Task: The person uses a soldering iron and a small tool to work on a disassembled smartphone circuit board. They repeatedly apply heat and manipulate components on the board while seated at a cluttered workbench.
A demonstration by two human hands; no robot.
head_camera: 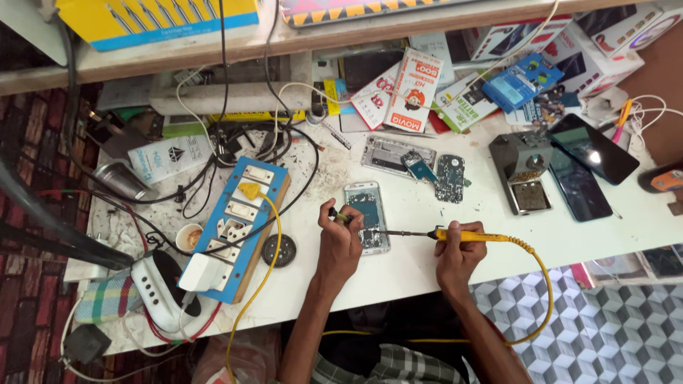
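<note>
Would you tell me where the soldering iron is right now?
In the head view, the yellow soldering iron is in the right hand, right of centre, its tip on the opened phone.

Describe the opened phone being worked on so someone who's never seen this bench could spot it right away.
Start at the white worktable and find the blue switch board with its yellow plug. Just right of it, between the left hand and right hand, lies the opened phone. Unlike the dark-screened phones nearby, its back is off and the yellow soldering iron points into it.
</note>
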